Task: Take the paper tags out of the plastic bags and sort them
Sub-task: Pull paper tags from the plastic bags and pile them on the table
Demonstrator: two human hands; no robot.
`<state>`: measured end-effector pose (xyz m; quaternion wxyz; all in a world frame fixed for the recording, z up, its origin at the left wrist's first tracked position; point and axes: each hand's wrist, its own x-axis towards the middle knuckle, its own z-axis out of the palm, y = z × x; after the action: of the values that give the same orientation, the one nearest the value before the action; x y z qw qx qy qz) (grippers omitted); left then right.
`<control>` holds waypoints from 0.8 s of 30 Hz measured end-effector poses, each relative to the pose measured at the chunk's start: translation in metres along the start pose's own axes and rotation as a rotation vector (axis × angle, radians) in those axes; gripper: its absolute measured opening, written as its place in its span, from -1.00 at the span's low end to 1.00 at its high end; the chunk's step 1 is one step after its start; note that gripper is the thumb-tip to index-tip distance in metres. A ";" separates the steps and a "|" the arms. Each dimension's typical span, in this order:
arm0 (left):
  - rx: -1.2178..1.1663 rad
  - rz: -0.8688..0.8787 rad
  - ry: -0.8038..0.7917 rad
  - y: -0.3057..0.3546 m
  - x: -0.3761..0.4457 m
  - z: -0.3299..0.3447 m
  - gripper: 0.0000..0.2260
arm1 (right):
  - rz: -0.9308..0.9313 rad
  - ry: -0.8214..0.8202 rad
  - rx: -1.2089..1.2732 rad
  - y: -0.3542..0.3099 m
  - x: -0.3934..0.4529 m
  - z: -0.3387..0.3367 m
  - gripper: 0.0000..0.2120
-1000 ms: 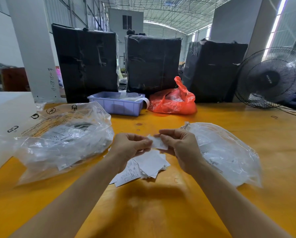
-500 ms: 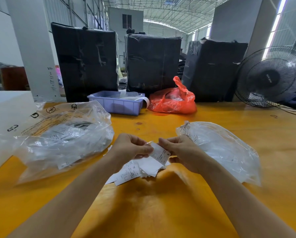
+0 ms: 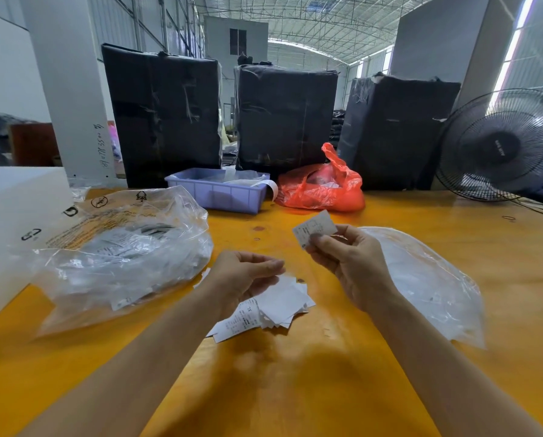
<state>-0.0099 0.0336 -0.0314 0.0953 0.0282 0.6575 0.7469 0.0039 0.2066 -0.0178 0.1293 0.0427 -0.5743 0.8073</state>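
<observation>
The right hand is pinching a small white printed paper tag between thumb and fingertips, holding it raised above the glossy orange wooden table. The left hand is hovering over a loose pile of white paper tags lying on the table; its fingers are curled inward with the thumb near the fingertips, and whether they are holding anything cannot be told. A large crumpled clear plastic bag containing more tags and dark items is lying to the left of the pile. A flatter clear plastic bag is lying to the right, partly behind the right hand. At the far edge of the table, a shallow lilac plastic bin is sitting just beside a red thin-film plastic bag. Three tall black wrapped bundles are standing behind them. A black wire-guard fan is standing at the far right.
</observation>
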 end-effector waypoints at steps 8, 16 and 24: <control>-0.103 -0.052 -0.052 0.001 -0.001 0.003 -0.85 | -0.202 -0.001 -0.338 0.013 -0.007 0.011 -0.92; -0.151 -0.084 -0.086 0.002 -0.001 0.003 -0.96 | -0.202 -0.020 -0.363 0.016 -0.007 0.010 -0.95; -0.131 -0.074 -0.086 0.003 -0.002 0.004 -0.96 | -0.223 -0.020 -0.361 0.015 -0.007 0.010 -0.95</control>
<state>-0.0079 0.0365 -0.0278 0.1524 0.0297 0.6033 0.7822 0.0063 0.1911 -0.0301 0.2174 0.0901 -0.7027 0.6714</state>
